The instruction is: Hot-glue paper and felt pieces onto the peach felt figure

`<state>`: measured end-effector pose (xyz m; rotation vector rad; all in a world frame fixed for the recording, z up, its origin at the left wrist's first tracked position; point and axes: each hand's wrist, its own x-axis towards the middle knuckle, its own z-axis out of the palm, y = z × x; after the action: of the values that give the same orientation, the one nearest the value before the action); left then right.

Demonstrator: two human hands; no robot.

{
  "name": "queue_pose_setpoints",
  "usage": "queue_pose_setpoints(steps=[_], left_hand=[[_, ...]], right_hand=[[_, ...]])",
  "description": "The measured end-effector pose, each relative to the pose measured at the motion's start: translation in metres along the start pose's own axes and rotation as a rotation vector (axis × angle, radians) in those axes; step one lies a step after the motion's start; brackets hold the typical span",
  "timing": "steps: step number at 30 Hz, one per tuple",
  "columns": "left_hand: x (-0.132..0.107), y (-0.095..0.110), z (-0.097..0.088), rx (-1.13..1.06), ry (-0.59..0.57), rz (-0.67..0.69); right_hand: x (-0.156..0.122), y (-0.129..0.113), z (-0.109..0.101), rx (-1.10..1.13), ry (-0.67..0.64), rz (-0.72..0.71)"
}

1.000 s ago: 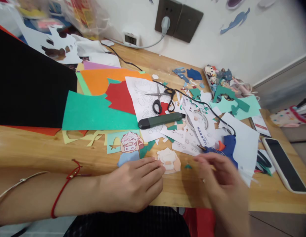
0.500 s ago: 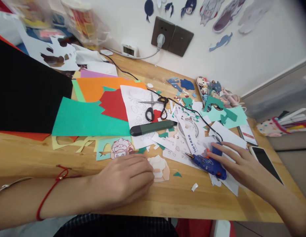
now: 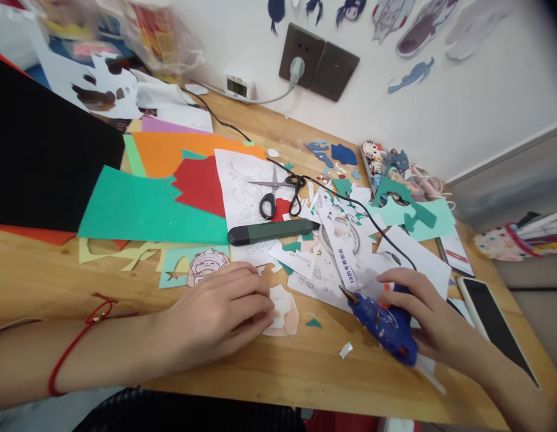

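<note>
My left hand (image 3: 215, 315) lies on the wooden desk (image 3: 305, 372), fingers bent and pressing down a small pale pink paper cutout (image 3: 282, 311) near the front edge. My right hand (image 3: 428, 321) is wrapped round a blue glue gun (image 3: 384, 324) whose nozzle points left toward the cutout; its black cord runs back across the desk to the wall socket (image 3: 300, 51). A cartoon sticker on light blue paper (image 3: 201, 264) lies just behind my left hand.
Coloured felt sheets, green (image 3: 147, 210), red, orange and black, cover the left. Scissors (image 3: 273, 195), a dark green cutter (image 3: 269, 231), a tape roll (image 3: 345, 237) and paper scraps fill the middle. A phone (image 3: 494, 324) lies at the right edge; a pencil case (image 3: 507, 243) sits beyond.
My right hand reached right to the glue gun, closed round it and lifted it off the papers. My left hand stayed on the cutout. The view shifted slightly.
</note>
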<state>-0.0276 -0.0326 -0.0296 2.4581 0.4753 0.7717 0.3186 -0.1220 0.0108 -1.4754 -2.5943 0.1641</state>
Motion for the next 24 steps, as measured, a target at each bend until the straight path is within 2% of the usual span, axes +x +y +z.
queue_pose_setpoints(steps=[5, 10, 12, 15, 18, 21, 24], left_hand=[[0.002, 0.002, 0.0, -0.014, -0.029, -0.032], [0.001, 0.001, 0.0, 0.001, -0.069, -0.049], [0.002, 0.001, 0.0, 0.001, -0.062, -0.043], [0.002, 0.002, -0.002, 0.008, -0.048, -0.025], [0.002, 0.002, -0.004, 0.012, -0.046, -0.011], [0.0, 0.0, -0.005, -0.003, -0.053, -0.005], [-0.001, -0.002, -0.004, -0.007, -0.056, 0.017]], right_hand=[[0.01, -0.026, -0.001, 0.287, -0.004, 0.067], [0.045, -0.057, 0.005, 0.491, 0.326, 0.226], [0.058, -0.064, 0.007, 0.522, 0.364, 0.205], [0.064, -0.059, 0.014, 0.539, 0.243, 0.134], [0.058, -0.05, 0.025, 0.544, 0.099, 0.107], [0.055, -0.05, 0.033, 0.519, 0.108, 0.116], [0.059, -0.057, 0.035, 0.47, 0.13, 0.063]])
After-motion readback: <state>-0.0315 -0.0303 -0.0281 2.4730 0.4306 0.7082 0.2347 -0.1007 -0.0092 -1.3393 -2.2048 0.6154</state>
